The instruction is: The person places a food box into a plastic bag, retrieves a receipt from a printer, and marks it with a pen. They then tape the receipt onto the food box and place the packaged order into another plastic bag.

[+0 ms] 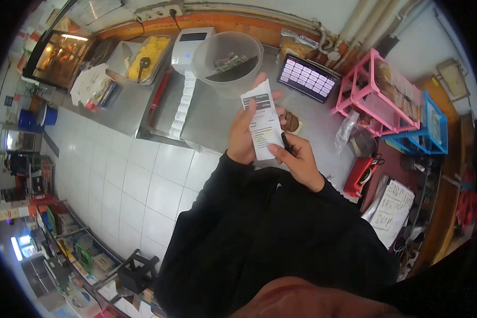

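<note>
One receipt [263, 123], one pen [285, 140], one tub [233, 43], one tablet [308, 78], one printer [194, 43], one paper strip [184, 103]. Two racks: one pink [354, 96], one blue [435, 124]. One tape dispenser [356, 177], one pair of scissors [378, 158], one heap of yellow food [153, 50]. Slips [230, 63] in the tub: several, overlapping too much to count. Handwritten sheets [392, 208]: more than one, exact number unclear. Floor tiles [135, 184]: many.

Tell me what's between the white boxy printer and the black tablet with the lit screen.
In the head view, a clear round plastic tub stands between the printer and tablet, then a bare strip of grey metal counter.
</note>
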Demonstrator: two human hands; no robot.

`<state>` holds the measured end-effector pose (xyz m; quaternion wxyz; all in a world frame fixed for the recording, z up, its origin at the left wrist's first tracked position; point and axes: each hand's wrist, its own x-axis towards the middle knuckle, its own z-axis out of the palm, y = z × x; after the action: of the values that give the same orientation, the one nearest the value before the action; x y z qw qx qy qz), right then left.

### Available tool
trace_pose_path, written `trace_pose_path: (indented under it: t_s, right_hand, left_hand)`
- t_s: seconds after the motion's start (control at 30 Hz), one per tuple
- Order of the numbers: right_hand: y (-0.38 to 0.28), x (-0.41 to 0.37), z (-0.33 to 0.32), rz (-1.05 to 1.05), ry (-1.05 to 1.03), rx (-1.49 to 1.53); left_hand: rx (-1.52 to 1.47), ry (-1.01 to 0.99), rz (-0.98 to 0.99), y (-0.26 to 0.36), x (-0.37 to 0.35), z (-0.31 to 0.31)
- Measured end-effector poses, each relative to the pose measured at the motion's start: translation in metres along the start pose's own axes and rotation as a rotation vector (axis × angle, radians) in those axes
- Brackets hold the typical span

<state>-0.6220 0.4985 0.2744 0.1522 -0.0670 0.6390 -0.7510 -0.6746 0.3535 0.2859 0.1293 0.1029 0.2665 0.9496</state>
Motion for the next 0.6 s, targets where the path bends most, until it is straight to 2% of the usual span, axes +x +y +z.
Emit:
trace_pose_path:
  t_s: [0.1, 0.2, 0.3, 0.6]
  right_hand:
    - [-0.004, -0.005, 0.005, 0.006, 0.048, -0.048]
    - [-0.009, -0.004, 0.018, -0.152, 0.191, 0.03]
    - [-0.01, -0.007, 0.014, -0.158, 0.246, 0.002]
    - [-0.03, -0.029, -0.001, -0.179, 0.317, -0.269]
  left_hand:
    - [-0.132, -0.046, -0.022, 0.003, 0.001, 0.008]
    - [-0.145, -0.139, -0.077, -0.002, 0.001, 0.016]
    - [-0.219, -0.17, -0.18, -0.011, 0.004, 0.011]
    - [-0.444, -0.328, -0.288, -0.02, 0.021, 0.033]
